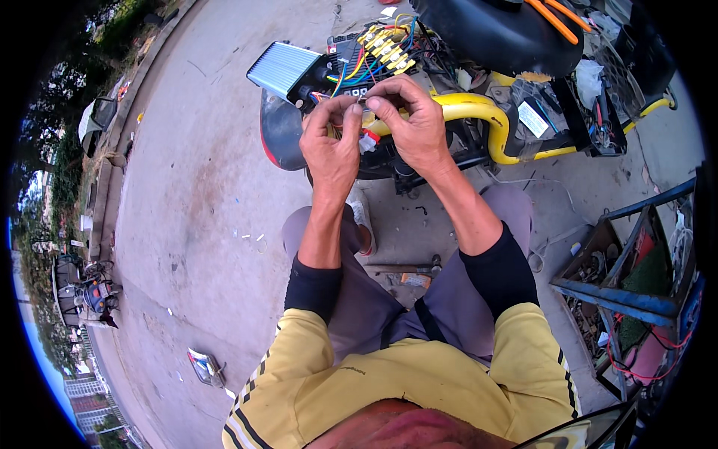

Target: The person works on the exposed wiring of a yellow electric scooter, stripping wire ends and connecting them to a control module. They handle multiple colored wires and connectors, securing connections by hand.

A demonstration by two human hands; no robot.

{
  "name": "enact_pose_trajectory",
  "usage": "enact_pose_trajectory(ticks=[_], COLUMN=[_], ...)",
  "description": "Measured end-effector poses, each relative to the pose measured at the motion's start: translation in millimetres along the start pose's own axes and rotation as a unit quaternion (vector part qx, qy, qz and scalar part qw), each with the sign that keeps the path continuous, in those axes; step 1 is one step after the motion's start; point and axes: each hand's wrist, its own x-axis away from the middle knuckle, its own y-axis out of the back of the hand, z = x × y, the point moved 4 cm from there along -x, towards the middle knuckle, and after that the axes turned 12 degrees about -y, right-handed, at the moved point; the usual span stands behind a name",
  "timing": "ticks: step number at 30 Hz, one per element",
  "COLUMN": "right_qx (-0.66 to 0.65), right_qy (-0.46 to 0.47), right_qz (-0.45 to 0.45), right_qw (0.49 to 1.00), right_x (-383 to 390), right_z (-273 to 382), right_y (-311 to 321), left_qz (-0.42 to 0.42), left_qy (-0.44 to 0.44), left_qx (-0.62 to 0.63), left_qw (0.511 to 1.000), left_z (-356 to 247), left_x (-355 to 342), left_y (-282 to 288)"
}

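My left hand [331,148] and my right hand [415,126] meet above a scooter's yellow tube frame [471,108]. Both are closed in a pinch, thumb against fingers, on a thin wire [363,100] whose end is mostly hidden by the fingertips. Just beyond my left fingers sits a silver finned controller box [286,69] with coloured wires leaving its side. Farther off, a yellow terminal strip [386,49] carries several coloured wires. Under my hands a red and white connector [369,141] hangs by the frame.
Orange-handled pliers [552,21] rest on the black seat [501,34]. To the right stand an open black box [602,112] with small items and a blue metal frame [621,299] holding scrap. A hammer-like tool [396,268] lies between my legs, and a small tray [206,368] at left.
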Motion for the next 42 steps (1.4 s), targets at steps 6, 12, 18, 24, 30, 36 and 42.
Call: enact_pose_trajectory(ticks=[6, 12, 18, 24, 30, 36, 42], right_qx=[0.01, 0.033, 0.049, 0.036, 0.033, 0.044, 0.031], right_qy=[0.005, 0.007, 0.015, 0.004, 0.008, 0.01, 0.0], right_qz=[-0.001, -0.004, -0.005, -0.007, -0.012, -0.014, -0.012], right_qw=[1.0, 0.999, 0.999, 0.999, 0.999, 0.999, 0.999], right_x=[-0.4, 0.1, -1.0, -0.4, -0.6, -1.3, -1.9], right_z=[0.1, 1.6, 2.0, 3.7, 4.6, 3.0, 4.0], right_y=[0.3, -0.3, 0.6, -0.6, 0.6, 0.4, 0.9], left_qz=[-0.003, 0.003, 0.003, -0.006, 0.02, 0.021, 0.014], left_qy=[0.002, 0.006, -0.004, 0.003, 0.009, 0.013, -0.016], left_qx=[0.005, -0.001, -0.004, 0.021, 0.024, 0.032, 0.024], left_qw=[1.0, 1.0, 1.0, 1.0, 0.999, 0.999, 0.999], left_z=[0.6, -0.4, -1.4, -2.1, -4.9, -4.7, -1.6], left_x=[1.5, 1.6, 0.8, 0.5, 0.8, 0.7, -0.4], left_y=[0.3, 0.0, -0.5, -0.9, -0.8, -0.2, -2.7])
